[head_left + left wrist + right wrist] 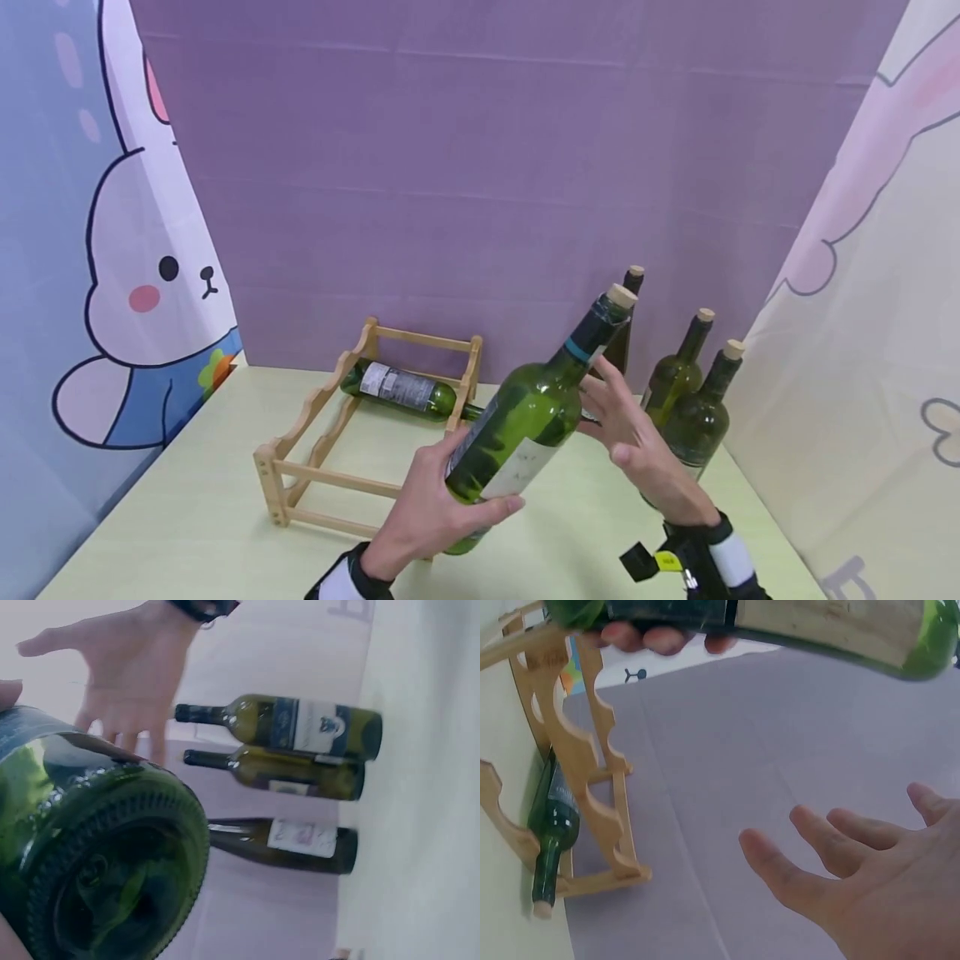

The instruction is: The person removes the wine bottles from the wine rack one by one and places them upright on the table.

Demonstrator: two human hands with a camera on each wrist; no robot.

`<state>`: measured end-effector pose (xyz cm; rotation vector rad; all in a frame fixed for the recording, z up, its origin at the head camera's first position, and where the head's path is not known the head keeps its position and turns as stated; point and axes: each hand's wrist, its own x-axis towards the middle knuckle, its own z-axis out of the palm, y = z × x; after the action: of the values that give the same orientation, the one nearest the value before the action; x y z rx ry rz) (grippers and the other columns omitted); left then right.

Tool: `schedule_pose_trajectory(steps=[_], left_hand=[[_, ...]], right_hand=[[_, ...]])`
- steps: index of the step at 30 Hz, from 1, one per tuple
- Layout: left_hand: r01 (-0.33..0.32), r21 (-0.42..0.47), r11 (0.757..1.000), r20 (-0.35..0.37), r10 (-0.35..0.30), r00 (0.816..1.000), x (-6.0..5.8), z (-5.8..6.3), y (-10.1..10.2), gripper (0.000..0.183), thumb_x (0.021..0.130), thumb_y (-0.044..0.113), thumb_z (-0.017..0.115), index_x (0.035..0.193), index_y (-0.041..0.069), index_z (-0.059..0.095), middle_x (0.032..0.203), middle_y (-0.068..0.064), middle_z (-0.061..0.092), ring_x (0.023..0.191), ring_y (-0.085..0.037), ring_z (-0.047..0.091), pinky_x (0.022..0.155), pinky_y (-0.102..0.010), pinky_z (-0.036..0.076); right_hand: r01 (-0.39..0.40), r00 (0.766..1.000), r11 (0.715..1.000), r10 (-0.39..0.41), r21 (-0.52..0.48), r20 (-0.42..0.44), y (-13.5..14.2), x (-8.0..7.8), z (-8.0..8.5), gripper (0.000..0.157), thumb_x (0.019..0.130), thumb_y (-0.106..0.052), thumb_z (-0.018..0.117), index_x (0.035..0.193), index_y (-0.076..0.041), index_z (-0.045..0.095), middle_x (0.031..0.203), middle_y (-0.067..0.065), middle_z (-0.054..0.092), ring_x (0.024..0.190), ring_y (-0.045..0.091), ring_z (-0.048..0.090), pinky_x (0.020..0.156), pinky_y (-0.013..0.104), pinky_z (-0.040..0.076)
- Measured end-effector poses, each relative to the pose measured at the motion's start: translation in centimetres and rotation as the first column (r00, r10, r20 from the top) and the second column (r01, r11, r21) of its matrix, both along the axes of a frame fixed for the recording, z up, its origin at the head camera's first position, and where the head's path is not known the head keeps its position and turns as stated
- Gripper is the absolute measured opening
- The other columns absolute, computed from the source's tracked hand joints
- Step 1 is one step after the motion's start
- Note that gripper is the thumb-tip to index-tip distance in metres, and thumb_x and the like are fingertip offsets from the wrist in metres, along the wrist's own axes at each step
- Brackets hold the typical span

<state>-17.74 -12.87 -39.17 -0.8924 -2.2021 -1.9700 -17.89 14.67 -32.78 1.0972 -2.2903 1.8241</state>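
My left hand grips a green wine bottle round its lower body. The bottle tilts, its corked neck up to the right, and its ribbed base faces the left wrist view. Beside the neck is my right hand, its fingers spread and apart from the bottle in the right wrist view. To the left stands a wooden wine rack. Another green bottle lies in the rack's far part, its corked neck pointing right in the head view.
Three more corked bottles stand upright at the right: one labelled bottle, a second bottle close beside it and a slimmer bottle farther back. A purple cloth hangs behind the pale table, with printed curtains at both sides.
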Motion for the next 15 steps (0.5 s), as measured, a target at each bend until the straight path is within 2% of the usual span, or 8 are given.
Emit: schedule_pose_trajectory(steps=[5, 9, 12, 15], left_hand=[[0.033, 0.050, 0.998, 0.010, -0.034, 0.999, 0.4, -1.2, 1.0, 0.049, 0.082, 0.024, 0.083, 0.127, 0.028, 0.064, 0.107, -0.002, 0.075, 0.087, -0.014, 0.072, 0.073, -0.034, 0.057], [0.039, 0.072, 0.997, 0.034, -0.041, 0.999, 0.8, -2.1, 1.8, 0.048, 0.083, 0.023, 0.082, 0.127, 0.027, 0.064, 0.109, -0.003, 0.075, 0.089, -0.014, 0.072, 0.074, -0.034, 0.058], [0.047, 0.090, 0.995, 0.056, -0.053, 0.997, 1.0, -2.8, 2.3, 0.048, 0.084, 0.022, 0.081, 0.128, 0.026, 0.063, 0.112, -0.004, 0.074, 0.092, -0.014, 0.072, 0.076, -0.034, 0.058], [0.072, 0.115, 0.991, 0.075, -0.081, 0.994, 1.0, -3.5, 2.6, 0.047, 0.085, 0.021, 0.080, 0.129, 0.024, 0.063, 0.113, -0.006, 0.073, 0.094, -0.014, 0.072, 0.078, -0.034, 0.058]], right_hand=[[-0.063, 0.998, 0.998, 0.062, -0.029, -0.027, -1.3, 0.1, 0.7, 0.103, 0.092, -0.071, 0.054, 0.165, -0.025, -0.003, 0.173, 0.009, 0.013, 0.158, 0.016, 0.026, 0.113, 0.079, 0.016], [-0.090, 0.996, 0.993, 0.089, -0.077, -0.023, -2.4, 0.3, 1.4, 0.105, 0.092, -0.069, 0.058, 0.165, -0.026, -0.003, 0.173, 0.007, 0.013, 0.158, 0.020, 0.026, 0.112, 0.080, 0.009], [-0.110, 0.994, 0.988, 0.106, -0.111, -0.040, -3.3, 0.1, 1.7, 0.109, 0.089, -0.068, 0.063, 0.165, -0.024, -0.002, 0.173, 0.010, 0.014, 0.157, 0.027, 0.028, 0.112, 0.080, 0.013], [-0.133, 0.990, 0.983, 0.126, -0.127, -0.067, -4.2, -0.2, 1.7, 0.114, 0.087, -0.068, 0.066, 0.165, -0.020, -0.001, 0.172, 0.015, 0.014, 0.155, 0.032, 0.030, 0.113, 0.077, 0.021]])
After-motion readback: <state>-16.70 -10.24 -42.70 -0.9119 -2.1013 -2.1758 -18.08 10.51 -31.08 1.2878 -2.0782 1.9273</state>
